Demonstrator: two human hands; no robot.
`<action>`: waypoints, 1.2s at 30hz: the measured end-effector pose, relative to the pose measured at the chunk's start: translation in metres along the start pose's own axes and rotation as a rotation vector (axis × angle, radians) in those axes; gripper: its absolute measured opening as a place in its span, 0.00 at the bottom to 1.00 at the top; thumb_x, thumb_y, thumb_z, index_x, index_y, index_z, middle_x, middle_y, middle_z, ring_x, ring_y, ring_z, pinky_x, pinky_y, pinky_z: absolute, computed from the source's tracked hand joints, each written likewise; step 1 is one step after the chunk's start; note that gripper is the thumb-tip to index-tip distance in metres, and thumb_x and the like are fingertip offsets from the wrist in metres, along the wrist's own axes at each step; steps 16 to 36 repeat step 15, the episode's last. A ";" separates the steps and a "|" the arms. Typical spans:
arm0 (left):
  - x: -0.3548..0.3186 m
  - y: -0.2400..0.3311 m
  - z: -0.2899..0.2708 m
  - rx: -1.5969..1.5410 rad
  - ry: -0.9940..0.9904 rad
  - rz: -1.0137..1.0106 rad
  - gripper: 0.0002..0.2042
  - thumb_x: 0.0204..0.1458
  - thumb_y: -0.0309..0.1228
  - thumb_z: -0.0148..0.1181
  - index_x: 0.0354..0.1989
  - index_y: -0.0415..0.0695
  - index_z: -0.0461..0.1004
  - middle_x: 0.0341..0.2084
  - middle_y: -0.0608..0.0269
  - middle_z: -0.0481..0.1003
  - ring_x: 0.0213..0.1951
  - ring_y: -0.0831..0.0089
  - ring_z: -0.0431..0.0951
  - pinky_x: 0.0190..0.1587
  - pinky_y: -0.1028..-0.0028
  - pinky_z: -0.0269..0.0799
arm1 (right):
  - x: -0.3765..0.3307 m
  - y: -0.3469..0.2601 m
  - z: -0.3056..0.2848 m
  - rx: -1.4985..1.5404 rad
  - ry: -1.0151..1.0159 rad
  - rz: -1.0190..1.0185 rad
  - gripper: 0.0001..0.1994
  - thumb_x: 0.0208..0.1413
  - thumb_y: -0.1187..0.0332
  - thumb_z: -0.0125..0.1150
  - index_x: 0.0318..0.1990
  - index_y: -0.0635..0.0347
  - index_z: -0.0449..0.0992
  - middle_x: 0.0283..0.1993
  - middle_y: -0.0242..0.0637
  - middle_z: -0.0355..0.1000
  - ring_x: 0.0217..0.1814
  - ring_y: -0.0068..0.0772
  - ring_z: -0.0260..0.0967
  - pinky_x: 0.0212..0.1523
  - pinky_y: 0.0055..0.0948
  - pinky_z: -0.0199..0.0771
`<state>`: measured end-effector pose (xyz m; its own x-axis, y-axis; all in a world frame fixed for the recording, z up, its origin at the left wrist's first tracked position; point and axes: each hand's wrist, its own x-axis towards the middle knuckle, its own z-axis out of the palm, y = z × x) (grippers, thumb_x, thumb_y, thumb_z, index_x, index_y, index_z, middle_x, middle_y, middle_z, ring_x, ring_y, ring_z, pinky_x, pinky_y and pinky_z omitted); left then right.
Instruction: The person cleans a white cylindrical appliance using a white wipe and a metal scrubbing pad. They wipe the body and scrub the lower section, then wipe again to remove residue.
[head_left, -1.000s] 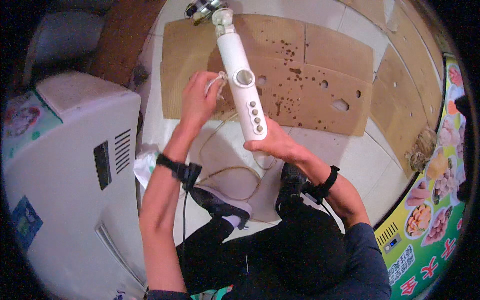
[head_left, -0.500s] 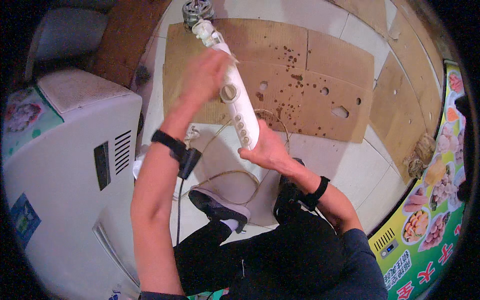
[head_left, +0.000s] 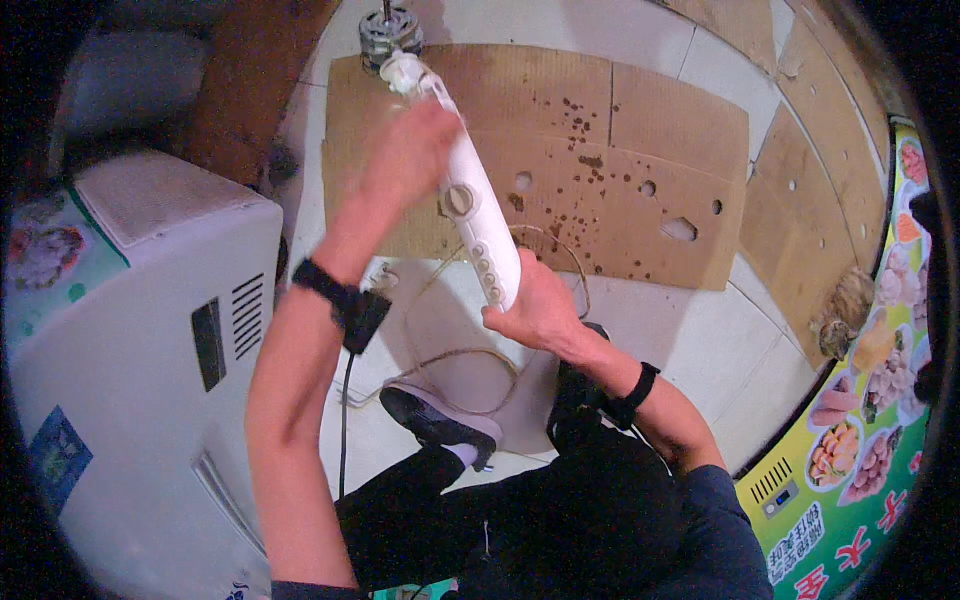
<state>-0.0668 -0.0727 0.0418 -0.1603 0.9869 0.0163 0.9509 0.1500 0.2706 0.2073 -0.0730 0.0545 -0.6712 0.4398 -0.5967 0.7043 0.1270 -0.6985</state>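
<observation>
A long white plastic column [head_left: 478, 225] with a round knob and a row of buttons is held tilted over the floor. My left hand [head_left: 412, 150] grips its upper part near a white end piece. My right hand [head_left: 533, 306] holds its lower end from beneath. A small metal motor [head_left: 390, 30] sits just beyond the column's top end. A thin beige cord [head_left: 470, 360] loops on the floor below the column. Both wrists wear black bands.
A flattened brown cardboard sheet [head_left: 620, 170] with holes and dark spots lies on the tiled floor. A white boxy appliance [head_left: 130, 330] stands at left. A bright picture panel [head_left: 860, 420] runs along the right. My black shoe [head_left: 435, 420] rests on the floor.
My left hand slid up the column from its middle to near the top end. The column tilted and its top swung left. My right hand stayed under the lower end.
</observation>
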 end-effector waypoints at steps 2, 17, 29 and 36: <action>-0.014 0.005 0.003 -0.181 -0.024 -0.060 0.08 0.62 0.31 0.57 0.42 0.44 0.81 0.42 0.53 0.78 0.45 0.46 0.80 0.49 0.53 0.76 | 0.001 -0.002 0.006 0.025 0.004 -0.033 0.37 0.40 0.61 0.73 0.58 0.70 0.67 0.49 0.59 0.76 0.51 0.60 0.77 0.52 0.50 0.78; -0.076 -0.049 0.020 -1.008 0.243 -0.991 0.14 0.58 0.42 0.67 0.40 0.43 0.81 0.36 0.56 0.83 0.38 0.56 0.82 0.42 0.66 0.75 | 0.009 0.012 0.010 0.002 0.042 -0.135 0.35 0.39 0.62 0.73 0.58 0.66 0.70 0.47 0.56 0.77 0.48 0.61 0.77 0.50 0.52 0.79; -0.076 -0.049 0.020 -1.008 0.243 -0.991 0.14 0.58 0.42 0.67 0.40 0.43 0.81 0.36 0.56 0.83 0.38 0.56 0.82 0.42 0.66 0.75 | 0.009 0.012 0.010 0.002 0.042 -0.135 0.35 0.39 0.62 0.73 0.58 0.66 0.70 0.47 0.56 0.77 0.48 0.61 0.77 0.50 0.52 0.79; -0.076 -0.049 0.020 -1.008 0.243 -0.991 0.14 0.58 0.42 0.67 0.40 0.43 0.81 0.36 0.56 0.83 0.38 0.56 0.82 0.42 0.66 0.75 | 0.009 0.012 0.010 0.002 0.042 -0.135 0.35 0.39 0.62 0.73 0.58 0.66 0.70 0.47 0.56 0.77 0.48 0.61 0.77 0.50 0.52 0.79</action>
